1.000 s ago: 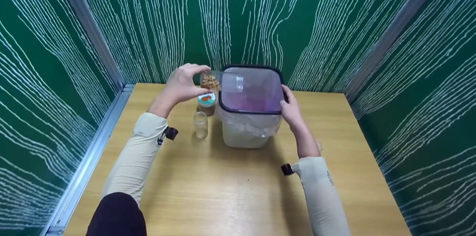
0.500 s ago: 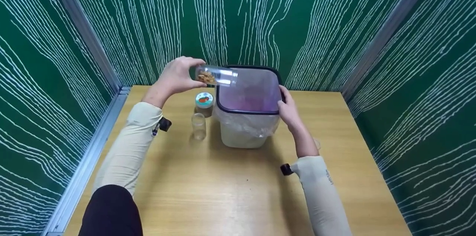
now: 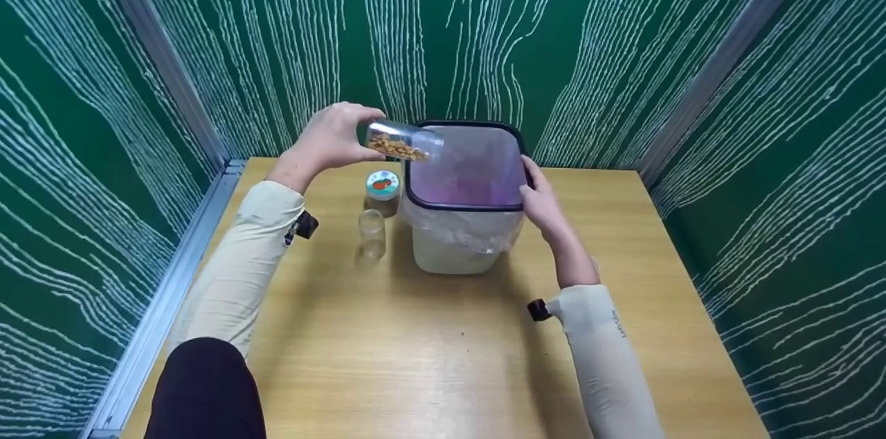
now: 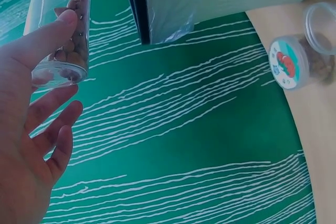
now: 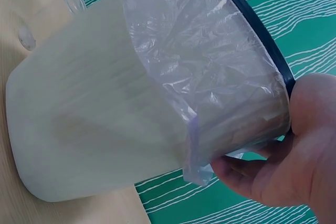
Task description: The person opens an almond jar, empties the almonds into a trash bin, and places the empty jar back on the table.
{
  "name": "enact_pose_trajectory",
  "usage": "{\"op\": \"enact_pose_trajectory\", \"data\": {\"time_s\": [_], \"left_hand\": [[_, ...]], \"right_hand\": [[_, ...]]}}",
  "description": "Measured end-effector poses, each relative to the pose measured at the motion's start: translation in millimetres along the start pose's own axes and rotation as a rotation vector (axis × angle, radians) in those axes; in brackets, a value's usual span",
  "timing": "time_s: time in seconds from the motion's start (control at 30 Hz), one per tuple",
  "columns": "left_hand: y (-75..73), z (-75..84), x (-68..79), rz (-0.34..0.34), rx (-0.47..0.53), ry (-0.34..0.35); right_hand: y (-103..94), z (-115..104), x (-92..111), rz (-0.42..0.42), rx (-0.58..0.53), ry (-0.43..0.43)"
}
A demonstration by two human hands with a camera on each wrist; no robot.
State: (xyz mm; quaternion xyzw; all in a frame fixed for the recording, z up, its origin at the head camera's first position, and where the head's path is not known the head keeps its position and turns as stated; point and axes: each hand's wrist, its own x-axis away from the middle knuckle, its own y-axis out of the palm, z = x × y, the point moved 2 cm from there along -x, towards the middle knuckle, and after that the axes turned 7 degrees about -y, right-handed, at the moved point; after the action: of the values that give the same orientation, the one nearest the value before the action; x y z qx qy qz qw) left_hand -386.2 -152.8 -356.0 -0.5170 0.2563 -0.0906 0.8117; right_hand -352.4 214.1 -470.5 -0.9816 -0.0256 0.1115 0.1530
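My left hand (image 3: pixel 327 142) pinches the base of a clear jar (image 3: pixel 422 136) between thumb and fingers. Inside it, peanut-like nuts (image 3: pixel 394 147) are spread along the lower side. The jar is tilted nearly level, its mouth over the left side of a trash bin (image 3: pixel 453 259). At the bin's right side my right hand (image 3: pixel 543 202) grips the black rim. A clear plastic liner (image 5: pixel 168 40) folds over that rim in the right wrist view, with fingers tucked under it. The bin's inside looks purplish; its bottom is hard to make out.
Left of the bin stands a jar with a tomato-pictured lid (image 3: pixel 382 184), holding something brown. In front of it is an uncovered clear jar (image 3: pixel 372 235). All stand on a wooden table (image 3: pixel 415 356), with green white-lined walls (image 3: pixel 477 30) around it.
The left hand first drew the jar slightly up and left, then tipped its mouth lower. The nuts have slid from the base toward the mouth. The right hand stays on the rim.
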Motion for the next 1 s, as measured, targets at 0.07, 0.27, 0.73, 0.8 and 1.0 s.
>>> {"op": "enact_pose_trajectory", "data": {"time_s": [0.07, 0.27, 0.73, 0.8, 1.0], "left_hand": [[0.9, 0.4, -0.3, -0.015, -0.002, -0.004], [1.2, 2.8, -6.4, -0.027, -0.016, 0.006], [2.6, 5.2, -12.4, -0.031, -0.032, 0.023], [1.7, 5.1, -12.4, -0.034, -0.041, 0.022], [-0.1, 6.6, -14.0, -0.043, -0.052, 0.011]], "right_hand": [[0.3, 1, 0, -0.017, 0.004, 0.004], [1.0, 1, -2, -0.019, 0.017, -0.027], [-0.6, 2, -1, -0.01, -0.006, -0.005], [0.4, 3, -1, -0.012, -0.02, -0.007], [1.3, -12, 3, -0.01, -0.041, -0.011]]}}
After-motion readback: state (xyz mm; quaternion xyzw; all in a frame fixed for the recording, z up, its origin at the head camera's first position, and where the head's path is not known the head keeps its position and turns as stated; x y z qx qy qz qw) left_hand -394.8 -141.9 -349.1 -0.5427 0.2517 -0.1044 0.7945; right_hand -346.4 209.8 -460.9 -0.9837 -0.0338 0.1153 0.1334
